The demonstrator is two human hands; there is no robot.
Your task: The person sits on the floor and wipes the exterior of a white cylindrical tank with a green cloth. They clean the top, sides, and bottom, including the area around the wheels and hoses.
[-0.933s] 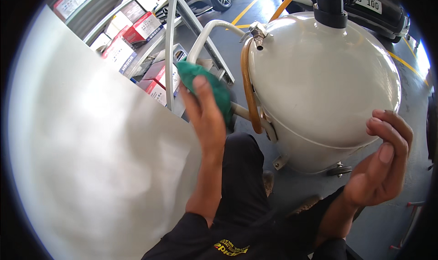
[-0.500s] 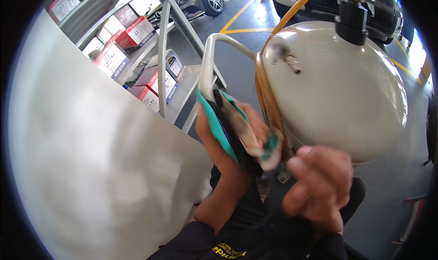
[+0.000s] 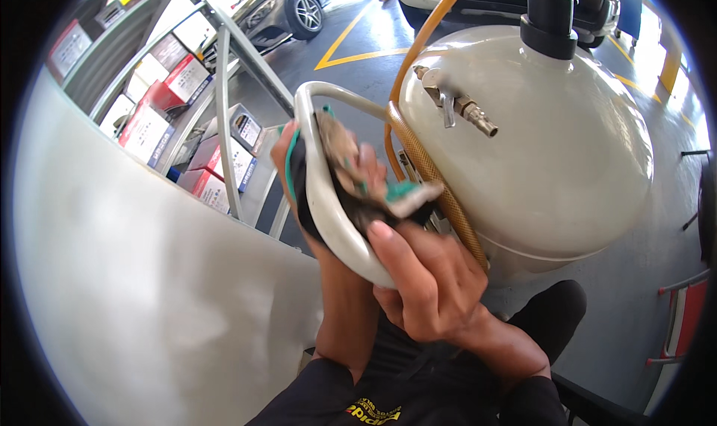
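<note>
A bundled cloth [image 3: 403, 202] in teal, black and beige lies around the white tubular handle [image 3: 317, 191] of a white tank [image 3: 538, 142]. My left hand [image 3: 370, 170] is closed on the cloth, with fingers showing on both sides of the tube; part of this hand is blurred and covered by the folds. On the near end of the handle, my right hand [image 3: 433, 280] is closed with its thumb against the dark part of the cloth; its fingertips are hidden. A tan braided hose [image 3: 441, 191] runs beside both hands.
The tank carries a metal valve [image 3: 459, 105] and a black neck fitting [image 3: 549, 23]. To the left are a large pale, smooth surface [image 3: 149, 277] and a metal shelf [image 3: 224, 127] with boxes [image 3: 187, 79]. Cars [image 3: 276, 15] stand behind; a red-and-grey frame [image 3: 680, 318] is at right.
My right hand has come left and up from beside the tank onto the cloth and handle. The cloth has shifted along the tube with my left hand. The whole view has turned slightly.
</note>
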